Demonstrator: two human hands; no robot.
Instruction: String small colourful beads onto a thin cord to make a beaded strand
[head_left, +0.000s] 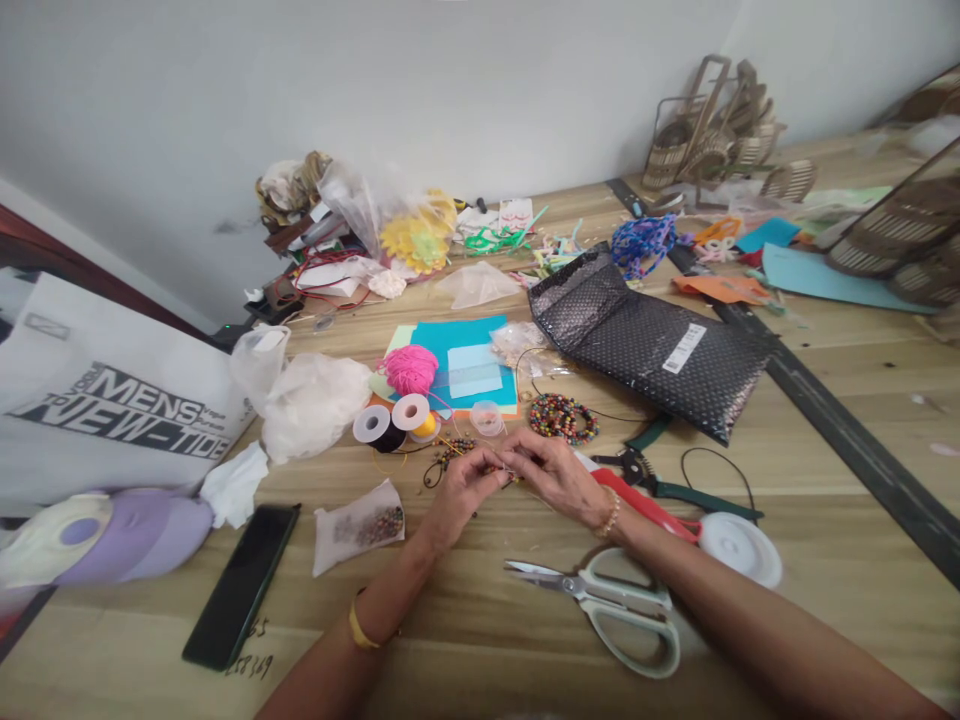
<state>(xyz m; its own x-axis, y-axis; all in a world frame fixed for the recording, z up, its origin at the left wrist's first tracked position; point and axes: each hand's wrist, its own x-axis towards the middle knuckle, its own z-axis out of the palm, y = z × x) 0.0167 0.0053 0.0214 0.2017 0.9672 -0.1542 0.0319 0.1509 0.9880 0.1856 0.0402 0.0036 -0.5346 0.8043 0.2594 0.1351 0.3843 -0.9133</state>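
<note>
My left hand (pixel 466 492) and my right hand (pixel 553 475) meet over the middle of the table, fingertips pinched close together. Between them is something small and thin, perhaps cord or beads, too tiny to make out. Just behind my left hand lie loose multicoloured beads (pixel 452 452) with a dark cord. A coil of strung multicoloured beads (pixel 564 418) rests beyond my right hand. A small clear round container (pixel 487 419) stands behind the fingers. To the left sits a small bag of beads (pixel 367 525). Scissors (pixel 600 600) with pale handles lie in front of my right hand.
Thread spools (pixel 373 428), pink yarn (pixel 412 370) and blue paper sheets (pixel 465 340) lie behind. Green-handled pliers (pixel 637 467) and a white round spool (pixel 739 548) are at right. A black bubble mailer (pixel 645 345) lies farther back. A phone (pixel 241 585) lies left.
</note>
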